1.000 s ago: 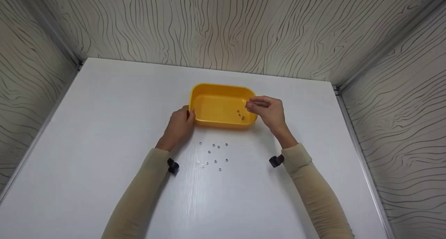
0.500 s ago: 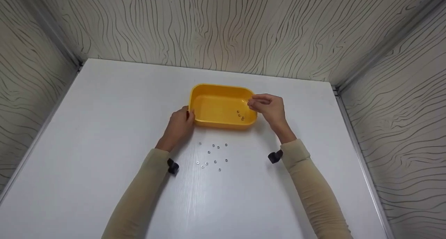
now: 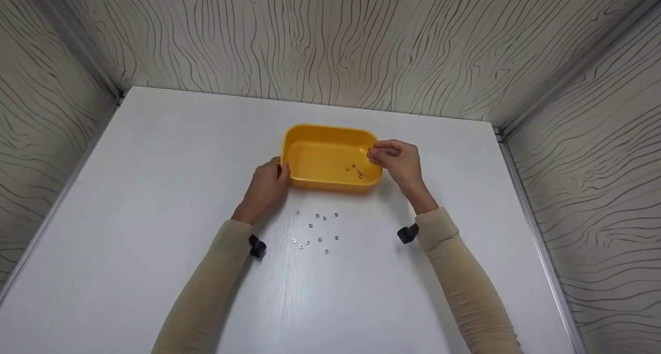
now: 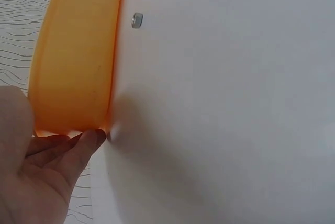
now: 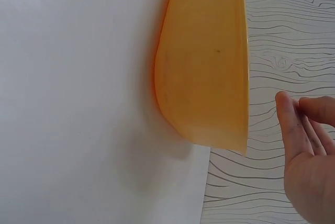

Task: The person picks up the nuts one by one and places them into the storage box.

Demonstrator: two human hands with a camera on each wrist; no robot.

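My left hand (image 3: 266, 189) grips the near left corner of a yellow plastic bin (image 3: 323, 181). In the left wrist view, fingertips (image 4: 94, 137) lie against the bin's end wall, low by the table. Over the bin's right rim is my right hand (image 3: 400, 163), its thumb and fingertips close together. In the right wrist view that hand (image 5: 311, 150) stands apart from the bin wall (image 5: 204, 77), and no nut shows between the fingers. Several small metal nuts (image 3: 360, 176) lie inside at the right end, with a blurred spot (image 3: 347, 169) beside them.
Several loose hex nuts (image 3: 320, 239) are scattered on the white table (image 3: 361, 302) in front of the bin. One nut (image 4: 137, 20) shows near the bin's long wall in the left wrist view. Patterned panels (image 3: 330, 44) enclose the back and sides.
The right hand moved slightly up and right, then stayed over the rim. A blurred spot has appeared among the nuts in the bin. The left hand and bin have stayed put.
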